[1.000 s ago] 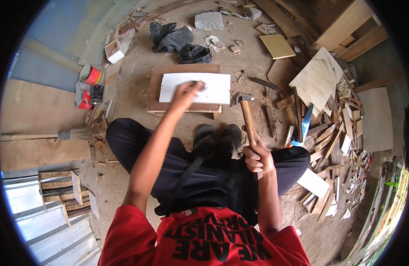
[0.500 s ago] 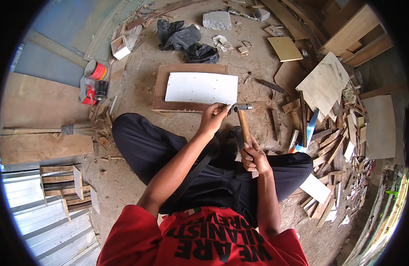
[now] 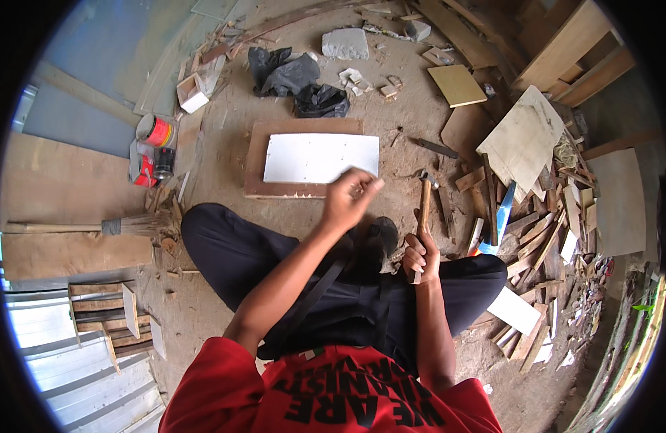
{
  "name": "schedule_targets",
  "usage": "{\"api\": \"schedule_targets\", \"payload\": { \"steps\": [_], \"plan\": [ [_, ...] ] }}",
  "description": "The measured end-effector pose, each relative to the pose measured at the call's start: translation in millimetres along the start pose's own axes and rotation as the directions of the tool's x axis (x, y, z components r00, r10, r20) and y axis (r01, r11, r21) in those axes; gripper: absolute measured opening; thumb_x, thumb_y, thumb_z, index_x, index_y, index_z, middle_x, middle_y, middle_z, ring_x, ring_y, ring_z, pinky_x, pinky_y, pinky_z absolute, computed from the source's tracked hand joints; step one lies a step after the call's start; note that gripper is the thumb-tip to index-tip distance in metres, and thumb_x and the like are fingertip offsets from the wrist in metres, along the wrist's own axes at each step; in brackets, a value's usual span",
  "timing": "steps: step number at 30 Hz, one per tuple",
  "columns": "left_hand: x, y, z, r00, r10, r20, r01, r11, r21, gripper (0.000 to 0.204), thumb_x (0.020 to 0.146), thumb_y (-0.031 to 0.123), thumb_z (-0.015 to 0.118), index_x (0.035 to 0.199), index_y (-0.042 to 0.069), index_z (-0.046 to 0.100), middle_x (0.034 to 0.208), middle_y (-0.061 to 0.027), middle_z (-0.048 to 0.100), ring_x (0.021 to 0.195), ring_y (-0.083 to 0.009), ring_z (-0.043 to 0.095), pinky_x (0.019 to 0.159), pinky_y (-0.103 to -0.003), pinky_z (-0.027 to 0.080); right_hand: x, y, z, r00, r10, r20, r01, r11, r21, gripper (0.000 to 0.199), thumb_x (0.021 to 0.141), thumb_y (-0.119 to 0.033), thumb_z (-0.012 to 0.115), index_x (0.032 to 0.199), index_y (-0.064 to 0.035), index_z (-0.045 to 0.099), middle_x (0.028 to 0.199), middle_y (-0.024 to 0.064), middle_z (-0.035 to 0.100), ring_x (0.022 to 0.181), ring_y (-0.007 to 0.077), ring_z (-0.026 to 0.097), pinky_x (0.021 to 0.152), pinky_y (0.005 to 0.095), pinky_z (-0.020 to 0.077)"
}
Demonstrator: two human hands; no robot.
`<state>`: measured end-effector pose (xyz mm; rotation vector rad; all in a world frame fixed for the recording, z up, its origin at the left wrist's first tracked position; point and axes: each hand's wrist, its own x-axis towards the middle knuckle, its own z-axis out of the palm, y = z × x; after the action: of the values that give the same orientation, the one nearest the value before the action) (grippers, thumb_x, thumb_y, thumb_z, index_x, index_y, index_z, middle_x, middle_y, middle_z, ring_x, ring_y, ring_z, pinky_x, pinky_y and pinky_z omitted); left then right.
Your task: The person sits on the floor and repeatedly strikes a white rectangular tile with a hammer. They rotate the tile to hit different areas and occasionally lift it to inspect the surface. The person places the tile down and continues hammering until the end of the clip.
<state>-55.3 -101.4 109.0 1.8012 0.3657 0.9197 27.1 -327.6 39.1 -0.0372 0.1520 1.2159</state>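
Note:
A hammer with a wooden handle and metal head is in my right hand, whose fingers wrap the lower handle. Its head points up, away from me, to the right of the white board. My left hand hovers by the near right corner of the white board. Its fingers are curled together, slightly blurred; anything in them is hidden. Small dark spots mark the white board, which lies on a larger brown board on the ground in front of my crossed legs.
Black plastic bags and a concrete block lie beyond the boards. Scrap wood is heaped at the right, with a blue-handled saw against it. Paint cans and a stick broom are at the left.
My right hand has swung the hammer away to the right from the board's corner. My left hand has drawn back slightly toward me and turned. The view has shifted a little.

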Motion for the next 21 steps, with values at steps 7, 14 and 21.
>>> {"api": "schedule_targets", "payload": {
  "steps": [7,14,21],
  "plan": [
    [191.9,-85.7,-78.3,0.974,-0.145,-0.172,0.205,0.883,0.421,0.055,0.079,0.055,0.081,0.080,0.002,0.067,0.071,-0.0078,0.066,0.064,-0.0170,0.059,0.063,-0.036,0.049,1.3,-1.6,1.4,0.999,-0.034,0.022,0.030,0.987,0.157,0.046,0.111,-0.024,0.034,0.156,-0.0242,0.031,0.072,0.0015,0.038,0.048,0.0097,0.036,0.038,0.0235,0.0352],
    [129.7,-160.2,-118.5,0.967,-0.253,0.013,0.177,0.712,0.680,0.057,0.086,0.052,0.072,0.105,-0.001,0.068,0.104,-0.0218,0.070,0.100,-0.0361,0.067,0.087,-0.044,0.053,6.9,1.6,-1.6,0.999,0.002,-0.054,0.003,0.996,0.087,0.040,0.110,-0.024,0.037,0.150,-0.0249,0.039,0.070,0.0001,0.036,0.045,0.0076,0.031,0.035,0.0216,0.0313],
    [57.2,-136.1,-96.2,0.857,-0.361,0.367,-0.152,0.504,0.850,0.142,0.054,0.084,0.074,0.159,0.007,0.019,0.163,-0.0282,0.013,0.153,-0.0429,0.007,0.118,-0.068,0.001,4.5,-2.1,-9.8,0.997,-0.006,-0.076,0.015,0.993,0.116,0.041,0.111,-0.025,0.034,0.152,-0.0221,0.039,0.071,0.0005,0.037,0.047,0.0078,0.032,0.036,0.0220,0.0317]
  ]
}}
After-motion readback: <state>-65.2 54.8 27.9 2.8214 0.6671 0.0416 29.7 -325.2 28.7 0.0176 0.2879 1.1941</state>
